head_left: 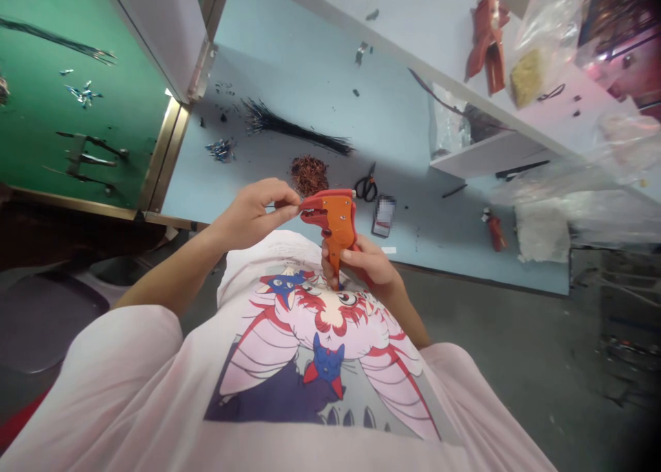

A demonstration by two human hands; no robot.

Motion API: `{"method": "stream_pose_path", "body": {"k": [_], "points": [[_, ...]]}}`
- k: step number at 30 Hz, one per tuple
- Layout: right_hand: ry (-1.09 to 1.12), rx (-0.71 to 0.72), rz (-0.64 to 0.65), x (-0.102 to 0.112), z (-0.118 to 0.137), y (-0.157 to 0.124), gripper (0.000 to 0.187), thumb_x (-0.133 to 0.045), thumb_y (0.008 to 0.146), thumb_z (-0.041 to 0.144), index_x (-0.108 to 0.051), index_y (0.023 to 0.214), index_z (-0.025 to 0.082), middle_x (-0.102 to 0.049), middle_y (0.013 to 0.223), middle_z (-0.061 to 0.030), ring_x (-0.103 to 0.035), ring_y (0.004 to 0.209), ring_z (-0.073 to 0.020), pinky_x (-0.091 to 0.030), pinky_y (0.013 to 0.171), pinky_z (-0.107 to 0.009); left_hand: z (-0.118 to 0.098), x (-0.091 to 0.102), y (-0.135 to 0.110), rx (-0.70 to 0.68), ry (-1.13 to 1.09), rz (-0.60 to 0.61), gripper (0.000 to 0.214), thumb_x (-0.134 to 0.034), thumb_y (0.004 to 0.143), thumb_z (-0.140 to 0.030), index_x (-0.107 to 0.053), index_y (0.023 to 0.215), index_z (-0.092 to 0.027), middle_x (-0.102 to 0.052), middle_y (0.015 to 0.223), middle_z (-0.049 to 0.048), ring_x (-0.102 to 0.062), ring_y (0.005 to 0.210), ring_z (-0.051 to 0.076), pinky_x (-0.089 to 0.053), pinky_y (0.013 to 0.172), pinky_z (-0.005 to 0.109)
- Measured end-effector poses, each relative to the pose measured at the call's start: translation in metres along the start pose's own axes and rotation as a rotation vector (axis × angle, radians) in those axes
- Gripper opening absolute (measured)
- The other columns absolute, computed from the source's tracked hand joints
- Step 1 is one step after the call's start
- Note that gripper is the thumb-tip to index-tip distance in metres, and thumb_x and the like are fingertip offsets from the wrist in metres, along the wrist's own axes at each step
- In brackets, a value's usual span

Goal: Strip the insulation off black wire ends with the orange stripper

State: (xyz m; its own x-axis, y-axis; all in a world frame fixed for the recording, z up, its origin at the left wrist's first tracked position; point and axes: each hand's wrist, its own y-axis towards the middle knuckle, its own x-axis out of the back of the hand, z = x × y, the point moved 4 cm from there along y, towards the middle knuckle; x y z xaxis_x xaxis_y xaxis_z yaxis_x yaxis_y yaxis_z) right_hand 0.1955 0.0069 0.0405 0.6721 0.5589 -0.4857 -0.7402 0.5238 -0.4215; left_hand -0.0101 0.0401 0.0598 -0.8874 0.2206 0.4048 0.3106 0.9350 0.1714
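My right hand (369, 262) is wrapped round the handles of a red and orange wire stripper (338, 221), held upright in front of my shirt with its jaws to the left. Thumb and fingertips of my left hand (263, 210) are pinched at those jaws on a thin dark wire (273, 206), mostly hidden by the fingers. Whether the wire's end is inside the jaws I cannot tell. Beyond the tool lies a heap of short copper-coloured scraps (308, 175). Farther back is a bundle of black wires (299, 129).
Blue-ended small pieces (221, 150) lie left on the blue table (273, 52). Black scissors (366, 183) and a phone (383, 215) sit right of the scraps. Another red tool (488, 45) rests on the shelf. A green table (41, 155) adjoins at left.
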Motion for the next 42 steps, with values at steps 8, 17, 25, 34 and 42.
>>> {"method": "stream_pose_path", "body": {"k": [8,17,25,34,42], "points": [[-0.003,-0.034,0.01,-0.001,-0.003,0.0,0.031,-0.062,0.082,0.04,-0.056,0.097,0.013,-0.062,0.069,-0.0035,-0.059,0.054,-0.014,-0.051,0.051,-0.028,0.008,-0.003,0.002,0.302,-0.342,0.134,0.018,-0.059,0.076,-0.032,-0.059,0.071,-0.015,-0.054,0.065,-0.0014,-0.049,0.062,0.009,-0.04,0.06,0.022],[0.013,-0.031,0.003,-0.004,-0.001,-0.003,0.03,-0.063,0.082,0.036,-0.057,0.097,0.012,-0.063,0.072,-0.005,-0.06,0.056,-0.0145,-0.049,0.052,-0.028,0.018,-0.011,0.0,0.456,-0.691,0.313,0.011,-0.059,0.068,-0.024,-0.054,0.063,-0.016,-0.051,0.056,-0.0006,-0.045,0.049,0.009,-0.035,0.046,0.022],[-0.032,-0.045,0.007,-0.004,-0.003,-0.001,0.031,-0.064,0.083,0.04,-0.055,0.094,0.012,-0.061,0.067,-0.0024,-0.058,0.052,-0.0121,-0.048,0.051,-0.026,0.018,-0.014,0.001,0.441,-0.642,0.336,0.012,-0.053,0.067,-0.026,-0.05,0.06,-0.017,-0.048,0.054,0.0002,-0.042,0.048,0.01,-0.032,0.045,0.024],[-0.021,-0.006,0.048,-0.005,-0.008,0.005,0.028,-0.061,0.085,0.041,-0.051,0.089,0.014,-0.056,0.057,0.0021,-0.052,0.046,-0.0099,-0.043,0.046,-0.023,0.02,-0.009,0.002,0.378,-0.569,0.268,0.013,-0.056,0.07,-0.026,-0.052,0.063,-0.016,-0.048,0.056,-0.0009,-0.042,0.051,0.009,-0.033,0.049,0.023],[0.106,-0.039,-0.001,-0.007,-0.013,0.008,0.031,-0.064,0.082,0.043,-0.046,0.081,0.018,-0.044,0.052,0.008,-0.039,0.041,-0.0064,-0.042,0.04,-0.021,0.003,0.0,-0.009,-0.047,0.161,-0.087,0.012,-0.056,0.083,-0.026,-0.065,0.08,-0.018,-0.062,0.072,0.0022,-0.053,0.068,0.012,-0.041,0.064,0.025]]}}
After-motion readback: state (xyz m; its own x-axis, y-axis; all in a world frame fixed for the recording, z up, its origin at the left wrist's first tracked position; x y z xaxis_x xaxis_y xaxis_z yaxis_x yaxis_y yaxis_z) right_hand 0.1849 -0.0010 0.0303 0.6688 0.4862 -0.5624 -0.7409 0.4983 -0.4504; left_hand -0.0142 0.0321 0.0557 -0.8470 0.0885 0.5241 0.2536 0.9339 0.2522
